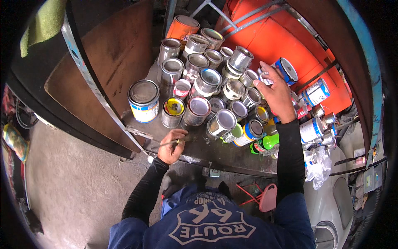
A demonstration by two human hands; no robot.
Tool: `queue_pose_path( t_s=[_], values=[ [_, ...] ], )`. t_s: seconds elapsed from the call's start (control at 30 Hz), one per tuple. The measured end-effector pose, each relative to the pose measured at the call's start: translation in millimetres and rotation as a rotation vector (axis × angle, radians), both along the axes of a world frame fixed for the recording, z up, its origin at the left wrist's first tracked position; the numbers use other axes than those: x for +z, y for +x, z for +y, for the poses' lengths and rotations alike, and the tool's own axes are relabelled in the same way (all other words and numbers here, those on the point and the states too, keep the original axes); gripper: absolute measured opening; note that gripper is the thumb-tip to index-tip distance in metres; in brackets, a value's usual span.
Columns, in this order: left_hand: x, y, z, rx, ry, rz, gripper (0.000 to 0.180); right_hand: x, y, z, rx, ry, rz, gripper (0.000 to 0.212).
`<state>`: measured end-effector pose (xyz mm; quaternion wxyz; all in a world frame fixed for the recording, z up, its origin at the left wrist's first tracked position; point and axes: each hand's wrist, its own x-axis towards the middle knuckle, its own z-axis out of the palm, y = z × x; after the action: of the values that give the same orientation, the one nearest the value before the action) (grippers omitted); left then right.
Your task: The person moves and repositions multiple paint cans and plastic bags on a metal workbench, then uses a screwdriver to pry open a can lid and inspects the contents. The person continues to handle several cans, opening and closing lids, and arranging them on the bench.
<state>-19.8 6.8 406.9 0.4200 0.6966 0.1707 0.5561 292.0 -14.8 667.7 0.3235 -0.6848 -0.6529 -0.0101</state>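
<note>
My left hand (172,146) is closed around a thin, stick-like tool (169,143) near the table's front edge; its exact kind is unclear. At the right of the cluster, my right hand (278,94) has its thumb and fingers around a tilted paint can (287,69) with a blue and white label. That can's lid faces right, and my fingers partly cover its body. Nearest my left hand stand a can with yellow paint on its top (173,107) and a grey-topped can (199,107). A larger blue-and-white labelled can (144,101) stands at the left.
Many used cans crowd the dark tabletop (190,145), including an orange can (183,28) at the back. A green bottle (270,142) lies by my right forearm. Orange panels (265,37) stand behind; more cans (311,129) and a plastic bag (319,170) are at right.
</note>
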Motion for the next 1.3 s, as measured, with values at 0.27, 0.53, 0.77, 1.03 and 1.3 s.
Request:
queue_pose_path(
  t_s=[0.27, 0.53, 0.77, 1.03, 1.3],
  values=[
    [15, -11, 0, 0.043, 0.085, 0.334, 0.015, 23, 1, 48, 0.14, -0.011, -0.107, 0.057],
    [10, -6, -3, 0.151, 0.061, 0.367, 0.013, -42, -17, 156, 0.144, -0.192, -0.408, 0.04],
    [11, -7, -5, 0.171, 0.032, 0.371, 0.012, -68, -25, 158, 0.086, -0.078, -0.359, 0.023],
    [12, -7, -2, 0.137, 0.024, 0.362, 0.012, -28, -6, 97, 0.131, 0.248, -0.196, 0.016],
    [16, -8, -4, 0.135, -0.006, 0.387, 0.012, 8, 2, 47, 0.214, 0.347, 0.173, 0.019]
  ],
)
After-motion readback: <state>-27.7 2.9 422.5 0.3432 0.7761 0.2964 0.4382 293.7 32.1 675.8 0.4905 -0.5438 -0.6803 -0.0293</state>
